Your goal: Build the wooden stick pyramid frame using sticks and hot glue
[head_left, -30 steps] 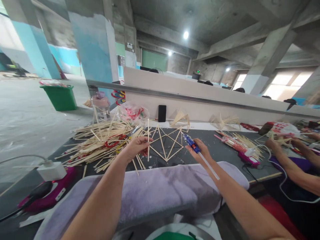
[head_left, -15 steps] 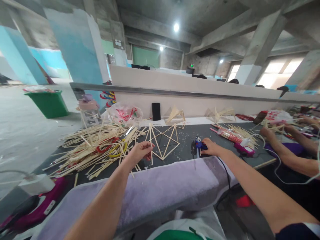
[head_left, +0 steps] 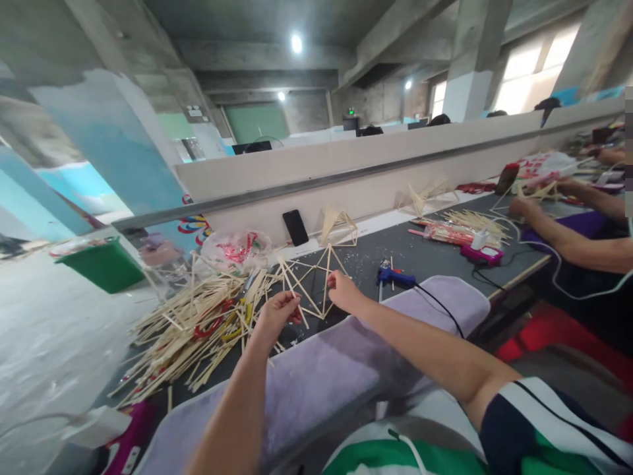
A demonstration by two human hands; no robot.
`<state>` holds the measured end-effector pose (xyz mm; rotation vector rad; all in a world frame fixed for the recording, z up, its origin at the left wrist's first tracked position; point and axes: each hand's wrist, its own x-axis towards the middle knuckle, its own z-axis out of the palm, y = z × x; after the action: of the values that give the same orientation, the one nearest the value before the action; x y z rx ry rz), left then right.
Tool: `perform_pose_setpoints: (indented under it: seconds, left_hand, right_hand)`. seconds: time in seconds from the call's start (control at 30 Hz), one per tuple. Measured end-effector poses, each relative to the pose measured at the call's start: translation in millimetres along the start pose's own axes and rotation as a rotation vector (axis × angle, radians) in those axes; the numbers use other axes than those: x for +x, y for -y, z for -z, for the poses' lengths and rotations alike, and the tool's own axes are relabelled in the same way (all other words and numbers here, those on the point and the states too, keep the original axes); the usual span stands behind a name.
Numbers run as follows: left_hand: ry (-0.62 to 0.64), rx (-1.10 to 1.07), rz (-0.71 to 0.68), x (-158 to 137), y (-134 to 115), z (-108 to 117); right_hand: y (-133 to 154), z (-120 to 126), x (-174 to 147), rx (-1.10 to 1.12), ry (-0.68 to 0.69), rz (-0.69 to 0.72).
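Surface (head_left: 368, 258), long and dark grey, carries everything, with a lavender cloth (head_left: 316, 369) lying over its near edge. To the left, a loose pile of pale sticks (head_left: 178, 349) spreads close to the left forearm; a sleeveless wrist brushing it could drag loose pieces into the work. At centre, just right of that pile, stands an angular stick frame (head_left: 324, 305), joined only at its corners and so, by the look of it, easy to twist; a sideways push could rack it or pop a corner. To its right, well apart from it, a blue glue gun (head_left: 395, 276) lies on the surface, its black cord (head_left: 442, 307) trailing over the cloth near the right forearm; if the arm hooks the cord, the gun could slide, and its tip may be hot. The left hand (head_left: 277, 316) pinches a single stick (head_left: 289, 277), slanting, at the frame's left side; whether it touches the frame is unclear. Any glue on it could set crooked if that grip wavers. The right hand (head_left: 343, 290) has its fingers drawn narrow beside an upright of the frame; I cannot tell whether they grip it, and squeezing too hard could bend that upright.
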<state>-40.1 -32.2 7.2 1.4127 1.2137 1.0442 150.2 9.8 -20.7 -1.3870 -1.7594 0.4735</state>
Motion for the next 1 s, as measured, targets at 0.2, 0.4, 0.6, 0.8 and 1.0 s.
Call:
perform_pose_setpoints:
  seconds: [0.2,0.4,0.6,0.8,1.0]
  left_hand:
    - [-0.099,0.03,-0.018,4,0,-3]
    - [-0.175,0.026,-0.047,9,4,-15]
    - [-0.304,0.043,-0.068,16,8,-21]
    - [-0.35,0.083,-0.07,22,15,-23]
    - [-0.363,0.125,-0.098,22,15,-27]
  right_hand:
    - [-12,-23,1,0.082,0.069,-0.066]
    - [-21,-15,-2,0.084,0.254,-0.005]
    - [-19,-10,-3,0.045,0.338,-0.017]
    - [-17,-9,-4,-0.01,0.367,-0.022]
    - [-14,-6,-5,-0.05,0.381,-0.028]
